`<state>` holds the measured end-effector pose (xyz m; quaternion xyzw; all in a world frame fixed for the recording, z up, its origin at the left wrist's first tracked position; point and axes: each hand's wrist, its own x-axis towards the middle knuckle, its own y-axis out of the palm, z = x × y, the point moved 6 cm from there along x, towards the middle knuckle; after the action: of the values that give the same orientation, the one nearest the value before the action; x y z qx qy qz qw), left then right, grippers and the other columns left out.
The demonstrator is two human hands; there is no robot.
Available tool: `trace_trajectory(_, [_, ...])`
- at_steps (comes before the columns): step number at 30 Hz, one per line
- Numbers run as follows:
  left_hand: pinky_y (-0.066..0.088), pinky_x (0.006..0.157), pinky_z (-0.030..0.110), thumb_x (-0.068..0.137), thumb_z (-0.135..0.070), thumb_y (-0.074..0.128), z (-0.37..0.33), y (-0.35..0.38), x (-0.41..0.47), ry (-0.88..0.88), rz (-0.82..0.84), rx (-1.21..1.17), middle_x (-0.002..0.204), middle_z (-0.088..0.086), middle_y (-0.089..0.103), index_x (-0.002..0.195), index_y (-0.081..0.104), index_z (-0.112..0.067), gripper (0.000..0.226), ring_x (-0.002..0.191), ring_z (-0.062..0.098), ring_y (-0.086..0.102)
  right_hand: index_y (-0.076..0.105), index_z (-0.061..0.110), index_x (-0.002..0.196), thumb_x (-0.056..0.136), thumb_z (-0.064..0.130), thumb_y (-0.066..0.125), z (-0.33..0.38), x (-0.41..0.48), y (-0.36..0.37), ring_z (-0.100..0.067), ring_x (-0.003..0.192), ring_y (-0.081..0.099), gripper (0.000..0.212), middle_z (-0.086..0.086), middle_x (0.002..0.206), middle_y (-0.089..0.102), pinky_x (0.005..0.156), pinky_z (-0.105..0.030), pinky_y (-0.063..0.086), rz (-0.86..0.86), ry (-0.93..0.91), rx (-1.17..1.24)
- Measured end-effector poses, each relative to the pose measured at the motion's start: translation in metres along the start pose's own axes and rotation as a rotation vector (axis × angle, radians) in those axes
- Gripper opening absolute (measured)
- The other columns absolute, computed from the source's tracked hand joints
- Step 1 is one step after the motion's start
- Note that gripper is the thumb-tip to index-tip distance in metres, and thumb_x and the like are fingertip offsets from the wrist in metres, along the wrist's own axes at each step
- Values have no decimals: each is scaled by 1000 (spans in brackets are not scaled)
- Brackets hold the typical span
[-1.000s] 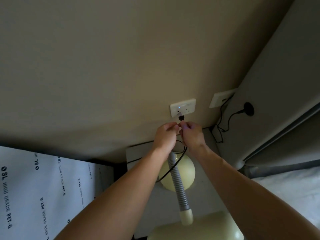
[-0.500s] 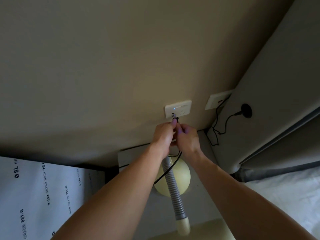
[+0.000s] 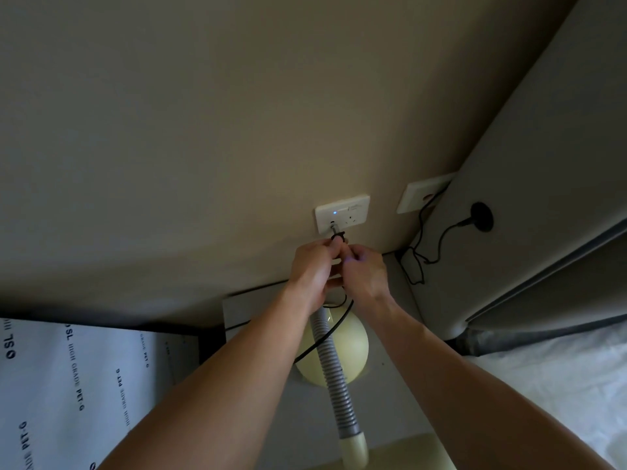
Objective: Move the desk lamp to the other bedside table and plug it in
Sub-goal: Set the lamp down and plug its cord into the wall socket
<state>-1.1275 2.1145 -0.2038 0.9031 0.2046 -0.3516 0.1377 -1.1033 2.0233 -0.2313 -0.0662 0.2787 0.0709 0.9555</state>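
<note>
Your left hand [image 3: 314,271] and right hand [image 3: 364,279] pinch the black plug [image 3: 338,236] together, now drawn slightly back below the wall socket [image 3: 342,214] it touched half a second ago. The desk lamp [image 3: 334,351] stands on the bedside table [image 3: 390,401] beneath your wrists.

Two hands [image 3: 314,269] [image 3: 364,278], one desk lamp [image 3: 334,351], two wall plates [image 3: 342,214] [image 3: 422,197], one bedside table [image 3: 390,401], one bed [image 3: 556,391].
</note>
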Motion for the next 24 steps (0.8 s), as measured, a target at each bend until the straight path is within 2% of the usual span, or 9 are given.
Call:
trace_trajectory(3, [55,57,32,99,-21,52,0,0,0,16,3,-19,87,6,73,93,71,-12,21,75,27,69,73,17,91,96,29,55,3,0,2,-27,73,75,22,-10,82,77,77,-50,61,13,0,-2])
trace_trajectory(6, [51,49,24,98,-22,53,-5,-1,0,18,-30,-50,75,2,72,90,71,-10,23,67,22,67,74,16,90,97,28,55,8,2,4,-27,81,74,23,-9,84,76,78,-46,62,-7,-15,-36])
trace_trajectory(10, [45,44,19,97,-22,53,-4,1,1,-36,-44,-118,66,-2,72,81,70,-11,26,58,14,66,72,14,83,97,24,55,12,1,4,-29,79,73,25,-13,82,75,72,-43,61,-48,7,-46])
trace_trajectory(13, [46,53,23,97,-21,53,-2,2,3,-72,-30,-153,66,-2,72,75,70,-12,28,65,15,66,70,13,78,96,21,54,15,0,3,-27,75,72,25,-12,79,74,61,-34,54,-86,28,-31])
trace_trajectory(15, [47,64,28,97,-20,54,-2,3,5,-76,-10,-205,70,2,72,74,71,-10,30,70,17,66,70,11,78,95,21,56,19,2,8,-26,75,71,24,-11,77,73,64,-34,56,-85,51,2])
trace_trajectory(19, [50,74,28,97,-18,54,-4,2,7,-73,89,-284,72,3,74,78,73,-10,28,75,17,68,65,18,71,93,23,58,27,6,12,-12,64,67,25,-2,68,68,54,-21,47,-147,9,25])
trace_trajectory(21, [52,69,26,99,-20,50,-9,1,7,-53,145,-220,73,1,74,75,75,-13,35,72,14,68,64,22,69,95,21,55,29,6,10,-11,67,67,27,0,69,68,55,-23,50,-120,-32,-41])
trace_trajectory(23, [51,57,21,101,-23,45,-13,0,1,-37,181,-134,71,-2,73,64,77,-17,49,62,11,67,65,21,70,95,21,54,28,6,9,-17,72,69,28,-3,72,70,64,-31,57,-75,-31,-73])
trace_trajectory(24, [50,56,22,101,-23,45,-15,1,-3,-36,178,-104,73,-1,73,64,77,-18,50,62,13,66,66,19,71,95,21,54,29,6,8,-21,74,70,27,-6,74,70,68,-35,60,-55,-20,-89])
